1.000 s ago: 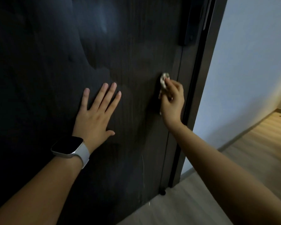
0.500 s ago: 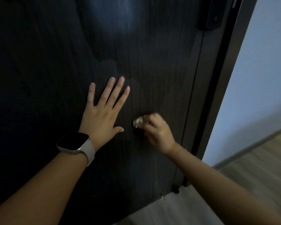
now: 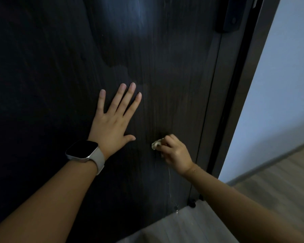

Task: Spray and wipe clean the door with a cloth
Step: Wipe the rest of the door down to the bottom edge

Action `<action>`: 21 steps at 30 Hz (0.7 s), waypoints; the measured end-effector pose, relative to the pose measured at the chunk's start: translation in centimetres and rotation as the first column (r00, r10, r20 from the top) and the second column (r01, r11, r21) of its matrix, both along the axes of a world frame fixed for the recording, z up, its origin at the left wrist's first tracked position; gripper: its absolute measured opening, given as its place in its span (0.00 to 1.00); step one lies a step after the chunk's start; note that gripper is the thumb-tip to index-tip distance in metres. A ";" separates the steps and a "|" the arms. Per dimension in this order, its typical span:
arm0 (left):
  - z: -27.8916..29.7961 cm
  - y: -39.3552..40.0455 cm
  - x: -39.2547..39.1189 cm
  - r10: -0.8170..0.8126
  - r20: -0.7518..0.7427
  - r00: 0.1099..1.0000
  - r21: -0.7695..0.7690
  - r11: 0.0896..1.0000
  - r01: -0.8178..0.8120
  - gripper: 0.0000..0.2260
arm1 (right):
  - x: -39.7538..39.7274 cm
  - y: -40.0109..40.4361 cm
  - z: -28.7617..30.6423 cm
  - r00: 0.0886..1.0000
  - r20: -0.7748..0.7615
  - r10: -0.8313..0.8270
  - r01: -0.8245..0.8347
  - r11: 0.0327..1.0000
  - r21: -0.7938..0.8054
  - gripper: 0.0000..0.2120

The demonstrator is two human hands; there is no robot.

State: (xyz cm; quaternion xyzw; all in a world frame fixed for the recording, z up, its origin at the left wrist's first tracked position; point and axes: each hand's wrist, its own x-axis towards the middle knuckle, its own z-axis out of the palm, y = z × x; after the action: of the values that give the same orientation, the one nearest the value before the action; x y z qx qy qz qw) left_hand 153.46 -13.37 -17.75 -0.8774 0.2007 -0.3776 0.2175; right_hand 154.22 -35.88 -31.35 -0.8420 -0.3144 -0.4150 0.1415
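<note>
A: Right hand, grip pinching the small pale crumpled cloth, has dropped from the door's edge to the lower dark wood-grain door.

B: Left hand stays flat, fingers spread. Wiping likely progresses downward.

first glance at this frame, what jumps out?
The left hand lies spread flat on the dark door, mid-frame, with a smartwatch on its wrist. Just right of it, the right hand grips a small pale cloth against the door. A pale wall shows at the right edge.
</note>
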 end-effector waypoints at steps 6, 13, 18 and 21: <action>0.1 -0.1 0.0 0.039 -0.029 0.999 -0.009 0.999 -0.040 0.60 | 0.9 2.1 14.3 0.988 0.153 -0.028 -0.041 0.901 0.431 0.08; -0.1 -0.2 -0.1 0.082 -0.049 0.995 -0.012 0.997 -0.082 0.61 | 1.1 3.1 9.8 0.972 0.234 -0.014 -0.071 0.933 0.352 0.09; 0.1 -0.5 -0.5 0.077 -0.046 0.996 0.004 0.997 -0.077 0.61 | -0.9 4.5 2.3 1.000 0.013 -0.003 -0.001 0.948 0.318 0.12; 0.2 -0.4 -0.4 0.047 -0.043 0.998 -0.009 0.999 -0.048 0.61 | -1.3 4.6 1.7 0.998 -0.066 -0.020 0.038 0.959 0.281 0.14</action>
State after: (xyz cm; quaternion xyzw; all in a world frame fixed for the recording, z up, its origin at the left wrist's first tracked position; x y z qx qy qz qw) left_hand 153.08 -13.78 -17.57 -0.8909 0.1826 -0.3544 0.2175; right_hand 152.93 -31.29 -29.70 -0.8303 -0.2353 -0.4311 0.2635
